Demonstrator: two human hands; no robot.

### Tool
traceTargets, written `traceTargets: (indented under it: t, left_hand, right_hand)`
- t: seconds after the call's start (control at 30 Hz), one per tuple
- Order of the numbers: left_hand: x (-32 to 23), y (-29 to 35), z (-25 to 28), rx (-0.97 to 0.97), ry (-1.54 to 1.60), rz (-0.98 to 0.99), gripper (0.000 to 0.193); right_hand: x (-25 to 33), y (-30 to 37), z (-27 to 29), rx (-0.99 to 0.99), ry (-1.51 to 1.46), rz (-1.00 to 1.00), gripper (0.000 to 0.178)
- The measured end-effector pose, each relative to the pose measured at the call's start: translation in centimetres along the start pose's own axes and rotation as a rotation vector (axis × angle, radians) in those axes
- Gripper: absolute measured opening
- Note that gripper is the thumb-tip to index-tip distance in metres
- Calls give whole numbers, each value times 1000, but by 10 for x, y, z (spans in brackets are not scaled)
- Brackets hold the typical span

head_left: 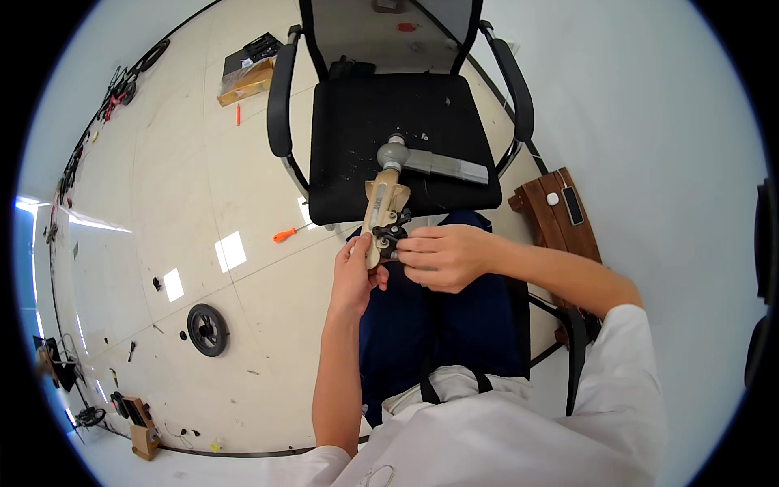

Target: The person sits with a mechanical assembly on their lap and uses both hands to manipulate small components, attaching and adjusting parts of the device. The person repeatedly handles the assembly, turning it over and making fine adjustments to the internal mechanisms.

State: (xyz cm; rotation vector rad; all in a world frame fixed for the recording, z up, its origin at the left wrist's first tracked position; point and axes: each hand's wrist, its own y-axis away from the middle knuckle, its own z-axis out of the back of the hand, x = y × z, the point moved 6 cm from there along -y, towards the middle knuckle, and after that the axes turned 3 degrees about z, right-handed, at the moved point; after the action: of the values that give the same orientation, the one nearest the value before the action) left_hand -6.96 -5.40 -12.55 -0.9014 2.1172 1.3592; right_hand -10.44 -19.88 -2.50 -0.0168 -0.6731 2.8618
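A long beige part (pixel 393 195) with a slot down its middle leans from my lap onto the chair seat ahead. Its far end joins a grey round joint with a flat grey arm (pixel 445 165) that reaches right across the seat. My left hand (pixel 355 273) is closed around the near end of the beige part. A black mechanism (pixel 389 237) with bolts sits on that end, between my hands. At its right side my right hand (pixel 445 256) pinches with thumb and fingers; what lies between the fingertips is mostly hidden.
The black office chair (pixel 335 154) stands in front of me, small bits scattered on its seat. An orange-handled screwdriver (pixel 286 235) and a black wheel (pixel 208 329) lie on the tiled floor at left. A brown wooden stool (pixel 568 229) at right carries a phone (pixel 573 206).
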Motion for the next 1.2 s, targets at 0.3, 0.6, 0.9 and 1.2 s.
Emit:
traceTargets:
  t: [0.3, 0.6, 0.9, 1.2]
  left_hand:
    - [-2, 4, 12, -8, 115, -30, 28]
    - [-11, 6, 7, 65, 1, 49, 29]
    - [-25, 13, -6, 59, -124, -47, 29]
    - [-23, -4, -20, -34, -79, -155, 28]
  right_hand:
    - [14, -31, -46, -121, -595, 158, 26]
    - [8, -13, -25, -215, -380, -345, 17]
    - [4, 45, -21, -286, -806, -1076, 24]
    - [-50, 67, -14, -115, -1308, -1118, 27]
